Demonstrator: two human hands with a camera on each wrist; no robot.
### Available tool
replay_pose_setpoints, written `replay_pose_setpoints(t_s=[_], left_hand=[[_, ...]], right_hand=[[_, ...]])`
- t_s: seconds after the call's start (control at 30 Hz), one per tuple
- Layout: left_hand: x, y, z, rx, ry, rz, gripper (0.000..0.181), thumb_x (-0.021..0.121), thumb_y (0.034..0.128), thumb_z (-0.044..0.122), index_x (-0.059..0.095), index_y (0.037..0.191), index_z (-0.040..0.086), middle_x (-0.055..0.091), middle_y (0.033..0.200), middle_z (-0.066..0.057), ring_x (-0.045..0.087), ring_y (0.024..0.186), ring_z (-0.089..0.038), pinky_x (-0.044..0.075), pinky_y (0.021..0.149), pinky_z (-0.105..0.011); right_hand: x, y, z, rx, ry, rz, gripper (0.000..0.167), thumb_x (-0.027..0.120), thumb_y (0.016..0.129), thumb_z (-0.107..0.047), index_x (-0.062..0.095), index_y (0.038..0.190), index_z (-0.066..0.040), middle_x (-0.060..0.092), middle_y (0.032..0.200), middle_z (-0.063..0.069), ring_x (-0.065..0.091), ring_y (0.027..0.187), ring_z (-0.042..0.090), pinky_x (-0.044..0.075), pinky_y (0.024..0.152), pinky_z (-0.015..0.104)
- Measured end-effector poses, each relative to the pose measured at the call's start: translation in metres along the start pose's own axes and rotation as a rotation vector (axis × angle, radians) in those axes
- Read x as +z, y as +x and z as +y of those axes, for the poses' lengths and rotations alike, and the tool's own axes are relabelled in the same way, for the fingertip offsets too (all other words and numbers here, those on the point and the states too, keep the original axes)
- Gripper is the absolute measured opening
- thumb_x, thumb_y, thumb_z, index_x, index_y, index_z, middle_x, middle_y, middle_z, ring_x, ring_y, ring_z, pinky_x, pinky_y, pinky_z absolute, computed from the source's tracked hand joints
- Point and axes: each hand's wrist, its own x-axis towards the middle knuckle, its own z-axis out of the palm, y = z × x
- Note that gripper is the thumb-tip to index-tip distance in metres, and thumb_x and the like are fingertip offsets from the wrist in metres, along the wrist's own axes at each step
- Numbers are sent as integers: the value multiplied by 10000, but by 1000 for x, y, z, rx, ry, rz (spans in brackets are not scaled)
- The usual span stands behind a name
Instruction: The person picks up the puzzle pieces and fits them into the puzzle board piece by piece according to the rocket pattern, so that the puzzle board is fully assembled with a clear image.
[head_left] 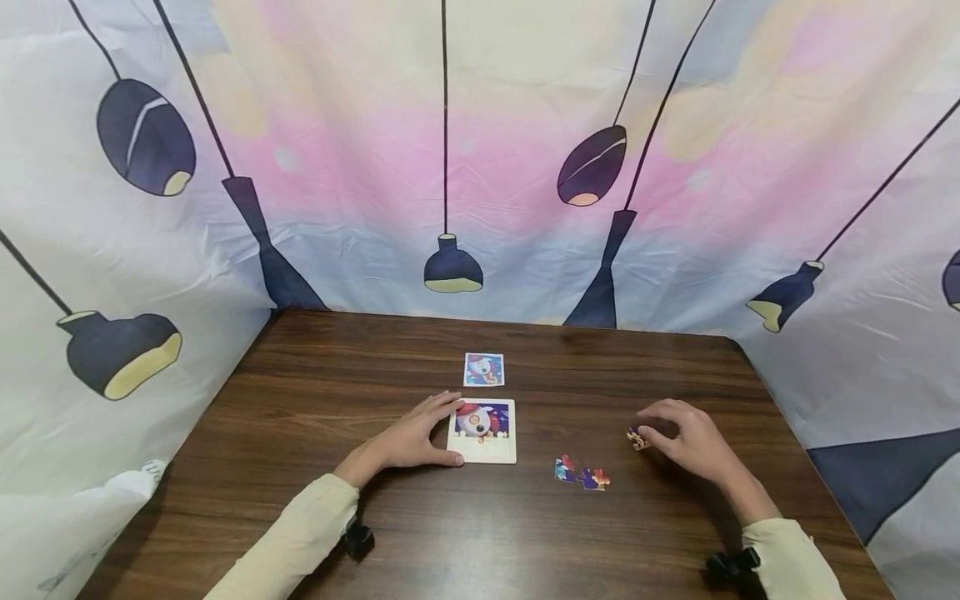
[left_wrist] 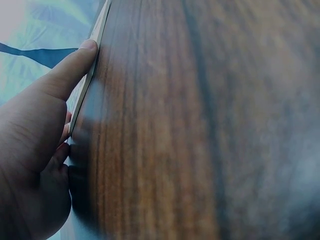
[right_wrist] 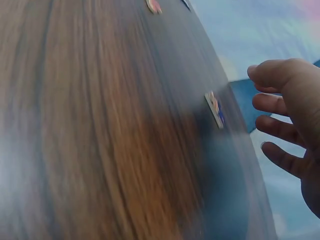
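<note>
A pale square puzzle tray (head_left: pixel 483 450) lies on the table, its upper part filled with a white-headed cartoon figure. My left hand (head_left: pixel 415 434) holds its left side, thumb at the near corner and fingers at the far one. In the left wrist view, the thumb (left_wrist: pixel 75 65) touches the tray's thin edge (left_wrist: pixel 85 90). On the right, my right hand (head_left: pixel 692 439) hovers with bent, parted fingers beside a puzzle piece (head_left: pixel 637 438). The right wrist view shows that puzzle piece (right_wrist: pixel 215 110) flat on the table, apart from the fingers (right_wrist: pixel 280 127).
Two puzzle pieces, one blue and red (head_left: pixel 564 469), the other purple and orange (head_left: pixel 595 478), lie between the hands. Beyond the tray is a small picture card (head_left: pixel 483 370). Printed fabric (head_left: pixel 360 167) hangs around the wooden table (head_left: pixel 360 350).
</note>
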Motion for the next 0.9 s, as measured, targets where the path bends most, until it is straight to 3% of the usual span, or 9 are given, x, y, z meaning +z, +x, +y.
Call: replay_pose_setpoints(t_s=[0.4,0.7,0.9], left_hand=[[0,1,0,1,6,4,1023,788,808,630,357,1606,157,247,1687,-38,135,1571,-329,230,1201,-620],[1,2,-1,-9,15,-3,1031,787,809,632,338,1615,172,229,1693,-20,130,1574,-310,234,1203,-613],[1,2,0,-8,11,-6,1032,786,812,629,331,1617,170,220,1696,-19,120,1575,-312,226,1204,-616]], right_hand=[[3,-17,21,60,-25,-47,230,818,888,-209,773,1105,-147,724,1086,35,685,1007,302,556,833,541],[5,-15,23,65,-53,-124,325,810,893,-295,765,1176,-143,691,1090,3,645,1043,286,526,882,565],[5,-13,21,58,-51,-154,325,813,892,-281,765,1179,-135,637,1017,-58,605,964,213,520,811,495]])
